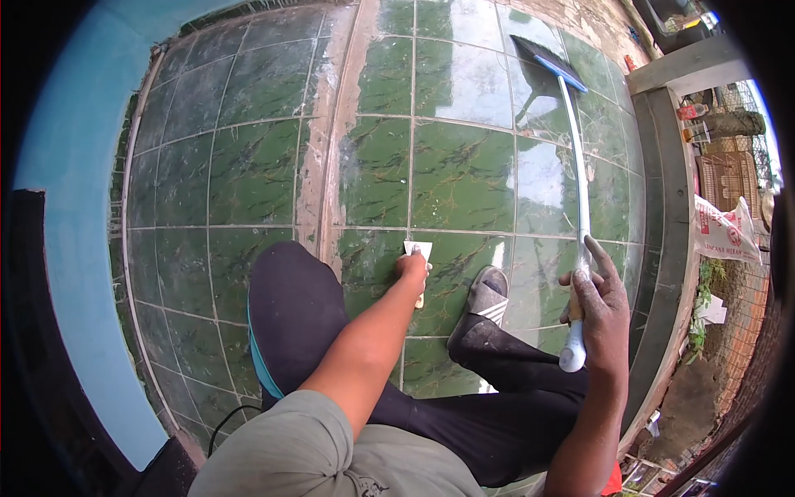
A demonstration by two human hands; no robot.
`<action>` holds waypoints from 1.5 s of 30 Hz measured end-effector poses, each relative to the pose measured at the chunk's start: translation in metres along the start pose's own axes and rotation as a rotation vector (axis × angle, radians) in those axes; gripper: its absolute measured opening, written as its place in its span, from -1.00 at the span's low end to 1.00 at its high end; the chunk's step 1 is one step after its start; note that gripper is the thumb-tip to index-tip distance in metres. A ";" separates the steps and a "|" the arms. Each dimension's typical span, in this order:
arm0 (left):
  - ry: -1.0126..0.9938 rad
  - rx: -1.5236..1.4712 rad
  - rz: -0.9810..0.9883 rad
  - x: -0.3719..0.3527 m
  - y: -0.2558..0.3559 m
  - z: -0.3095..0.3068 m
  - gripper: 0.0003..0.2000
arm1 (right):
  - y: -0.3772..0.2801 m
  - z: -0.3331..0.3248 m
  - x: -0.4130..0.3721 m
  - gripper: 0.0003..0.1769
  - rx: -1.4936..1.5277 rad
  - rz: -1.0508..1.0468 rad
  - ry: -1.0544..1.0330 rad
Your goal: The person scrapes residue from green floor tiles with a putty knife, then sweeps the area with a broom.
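Note:
My left hand (412, 267) is closed around a scraper, its pale flat blade (420, 248) against a grout line between green floor tiles (464, 186). A bit of the scraper's cream handle shows below my fist. Over on the right, my dusty right hand (603, 311) grips the lower part of a broom's white and light-blue handle (577, 157), with some fingers stretched loosely. The broom head (553, 66), blue with dark bristles, rests on the tiles at the far right. My sandalled foot (487, 302) stands between my hands.
A rough, whitish strip (319, 166) runs through the tiles left of my hands. A light-blue wall (70, 166) stands at the left. A grey ledge (658, 207) borders the floor on the right, with a printed plastic bag (729, 230) and a bottle (692, 111) beyond.

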State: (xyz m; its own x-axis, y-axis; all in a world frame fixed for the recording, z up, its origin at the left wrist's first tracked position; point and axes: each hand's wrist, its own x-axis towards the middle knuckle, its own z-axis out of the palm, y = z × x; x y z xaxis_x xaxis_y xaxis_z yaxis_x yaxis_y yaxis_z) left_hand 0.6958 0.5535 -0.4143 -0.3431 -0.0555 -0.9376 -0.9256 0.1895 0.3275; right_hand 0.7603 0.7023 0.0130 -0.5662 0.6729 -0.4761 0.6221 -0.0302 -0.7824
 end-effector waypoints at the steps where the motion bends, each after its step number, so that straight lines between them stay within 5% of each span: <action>1: -0.002 -0.009 -0.013 0.000 -0.004 -0.002 -0.60 | 0.000 -0.001 -0.001 -0.40 -0.005 0.000 0.000; 45: -0.079 0.000 -0.002 0.012 0.015 0.011 -0.66 | 0.004 0.006 -0.007 -0.39 -0.055 0.012 -0.011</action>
State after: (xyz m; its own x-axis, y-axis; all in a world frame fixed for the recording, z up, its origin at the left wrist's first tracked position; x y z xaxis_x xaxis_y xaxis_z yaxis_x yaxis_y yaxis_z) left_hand 0.6792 0.5663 -0.4217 -0.3275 0.0214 -0.9446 -0.9263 0.1897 0.3255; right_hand 0.7637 0.6932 0.0108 -0.5643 0.6642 -0.4903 0.6575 0.0024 -0.7534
